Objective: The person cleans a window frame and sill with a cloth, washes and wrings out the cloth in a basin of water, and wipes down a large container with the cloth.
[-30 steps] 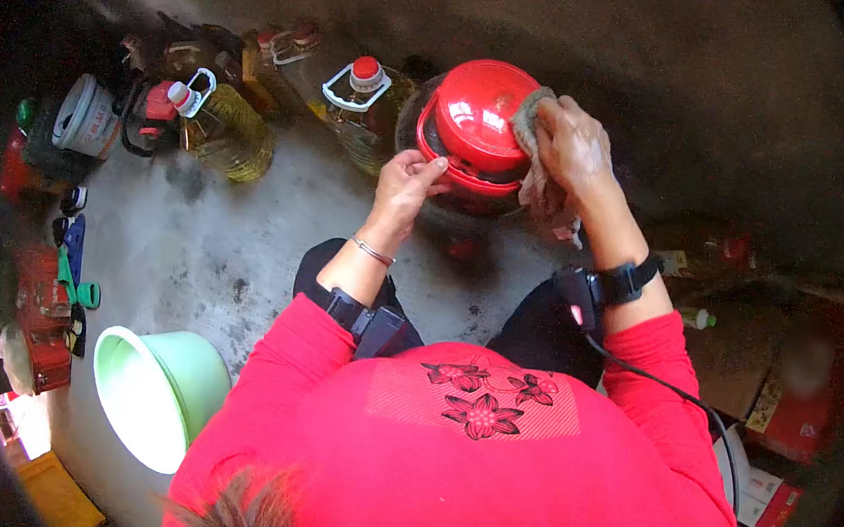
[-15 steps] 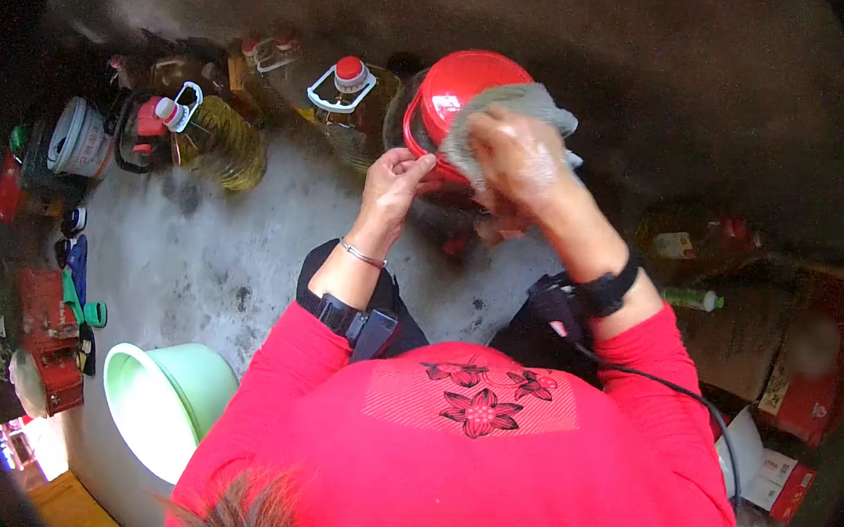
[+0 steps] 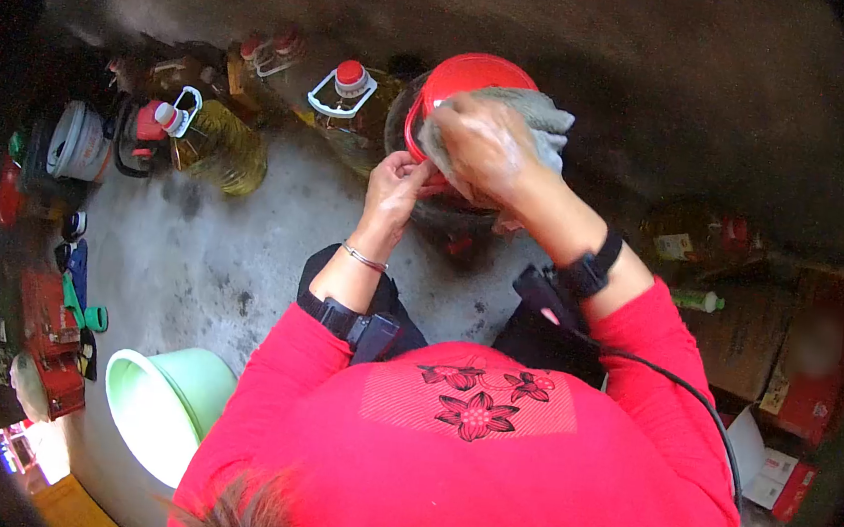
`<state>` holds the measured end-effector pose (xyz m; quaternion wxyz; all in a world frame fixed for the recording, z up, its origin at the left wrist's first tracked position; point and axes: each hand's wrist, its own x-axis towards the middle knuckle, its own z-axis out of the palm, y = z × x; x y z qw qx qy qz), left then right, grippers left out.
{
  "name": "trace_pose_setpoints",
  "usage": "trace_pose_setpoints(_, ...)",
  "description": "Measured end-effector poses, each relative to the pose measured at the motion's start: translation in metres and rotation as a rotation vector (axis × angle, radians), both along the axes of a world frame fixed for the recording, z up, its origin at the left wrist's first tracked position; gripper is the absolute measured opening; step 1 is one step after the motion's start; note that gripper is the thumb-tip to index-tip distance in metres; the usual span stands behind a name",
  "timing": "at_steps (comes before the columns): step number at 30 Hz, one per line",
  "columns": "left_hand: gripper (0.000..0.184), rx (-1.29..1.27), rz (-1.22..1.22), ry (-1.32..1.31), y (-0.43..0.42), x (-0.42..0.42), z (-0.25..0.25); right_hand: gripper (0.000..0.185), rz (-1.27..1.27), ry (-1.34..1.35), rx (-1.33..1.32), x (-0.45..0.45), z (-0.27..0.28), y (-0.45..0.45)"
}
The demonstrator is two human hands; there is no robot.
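Observation:
My right hand [image 3: 487,149] is closed around a grey-green cloth [image 3: 547,124], pressing it on the front and right of a shiny red lid [image 3: 479,72]. A whitish smear shows on the back of this hand. With thumb and fingers together, my left hand [image 3: 395,186] pinches the near left edge of the red lid, where a thin red loop or rim [image 3: 412,127] curves down. The lid tops a dark, round container whose body is mostly hidden by my hands and the cloth.
Oil jugs with red caps, one nearer [image 3: 219,150] and one by the container [image 3: 347,106], stand at left. A pale green basin [image 3: 186,383] sits on the grey floor [image 3: 172,252] at lower left. Cardboard boxes [image 3: 731,341] lie at right; a black cable [image 3: 702,393] runs along my right arm.
My right hand and the cloth have moved left across the lid, covering more of its front. My left hand stays at the lid's edge.

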<state>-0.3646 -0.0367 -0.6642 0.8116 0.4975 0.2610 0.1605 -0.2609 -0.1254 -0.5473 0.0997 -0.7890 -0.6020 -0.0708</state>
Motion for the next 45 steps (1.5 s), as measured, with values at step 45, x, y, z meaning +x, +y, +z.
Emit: trace_pose_setpoints(45, 0.032, 1.648, -0.033, -0.061, 0.031, 0.105, 0.067, 0.042, -0.273, 1.007, 0.284, 0.213, -0.138, 0.031)
